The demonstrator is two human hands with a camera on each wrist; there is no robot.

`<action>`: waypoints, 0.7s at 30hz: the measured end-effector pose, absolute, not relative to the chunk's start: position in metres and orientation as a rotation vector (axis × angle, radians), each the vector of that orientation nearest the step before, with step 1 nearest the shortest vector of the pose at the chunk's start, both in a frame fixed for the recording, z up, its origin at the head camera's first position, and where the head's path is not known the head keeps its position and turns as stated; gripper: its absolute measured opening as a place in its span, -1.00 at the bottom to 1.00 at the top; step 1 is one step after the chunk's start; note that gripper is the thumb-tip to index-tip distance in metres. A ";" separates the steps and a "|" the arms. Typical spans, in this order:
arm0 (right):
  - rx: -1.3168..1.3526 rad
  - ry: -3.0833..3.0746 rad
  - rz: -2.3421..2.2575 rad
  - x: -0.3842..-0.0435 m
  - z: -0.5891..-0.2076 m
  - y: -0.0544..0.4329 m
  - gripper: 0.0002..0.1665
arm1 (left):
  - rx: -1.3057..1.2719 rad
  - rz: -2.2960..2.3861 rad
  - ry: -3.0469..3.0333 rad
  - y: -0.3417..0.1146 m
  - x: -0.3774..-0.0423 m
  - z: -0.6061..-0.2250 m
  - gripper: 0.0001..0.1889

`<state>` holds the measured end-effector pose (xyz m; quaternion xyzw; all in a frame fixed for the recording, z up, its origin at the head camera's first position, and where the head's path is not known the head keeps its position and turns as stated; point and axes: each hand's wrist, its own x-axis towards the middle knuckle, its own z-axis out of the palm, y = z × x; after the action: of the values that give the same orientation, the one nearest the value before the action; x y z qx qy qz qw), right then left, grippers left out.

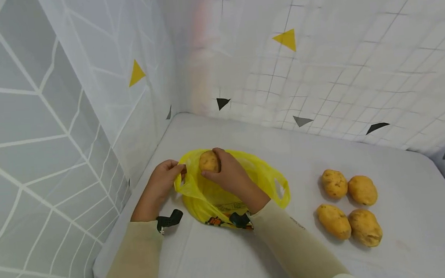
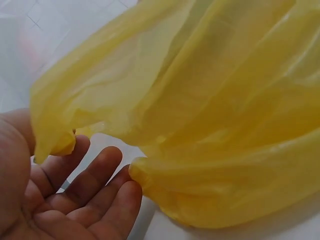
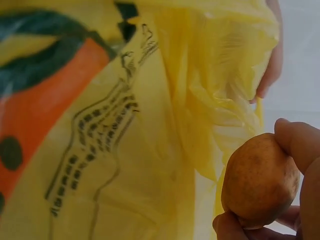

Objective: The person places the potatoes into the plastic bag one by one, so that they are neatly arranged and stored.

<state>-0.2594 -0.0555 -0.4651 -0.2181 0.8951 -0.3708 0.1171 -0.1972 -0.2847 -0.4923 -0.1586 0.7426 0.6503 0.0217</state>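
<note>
A thin yellow plastic bag point(image 1: 219, 192) with printed lettering lies on the table, its mouth spread wide. My left hand point(image 1: 164, 179) pinches the bag's left handle between thumb and forefinger; in the left wrist view the other fingers point(image 2: 105, 200) are loosely bent beside the plastic point(image 2: 200, 125). In my right hand point(image 1: 231, 173) is a potato point(image 1: 208, 161), held between thumb and fingers over the bag's opening. The right wrist view shows this potato point(image 3: 260, 180) close to the yellow plastic point(image 3: 215, 100). How much the bag contains is hidden.
Several potatoes point(image 1: 347, 207) sit in a cluster on the right of the white-covered table point(image 1: 280, 257). Patterned sheets point(image 1: 39, 128) hang along the left side and behind the table. A dark wrist camera point(image 1: 170, 218) juts out by the left hand.
</note>
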 end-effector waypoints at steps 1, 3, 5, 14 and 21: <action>-0.631 2.617 -1.087 -0.260 -0.466 -0.056 0.05 | -0.487 2.018 2.302 -0.285 -0.197 -0.492 -0.67; -0.619 2.615 -1.074 -0.262 -0.469 -0.057 0.05 | -0.489 2.026 2.298 -0.284 -0.198 -0.491 -0.69; -0.610 2.617 -1.058 -0.263 -0.473 -0.059 0.06 | -0.490 2.023 2.304 -0.283 -0.198 -0.491 -0.70; -0.571 2.623 -1.063 -0.266 -0.484 -0.061 0.07 | -0.497 2.016 2.306 -0.280 -0.198 -0.491 -0.72; -0.569 2.635 -1.065 -0.270 -0.492 -0.065 0.08 | -0.498 1.994 2.319 -0.281 -0.200 -0.495 -0.66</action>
<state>-0.2700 -0.0646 -0.4916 -0.1949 0.9024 -0.3646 0.1213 -0.1996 -0.2811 -0.4948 -0.1608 0.7482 0.6434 0.0212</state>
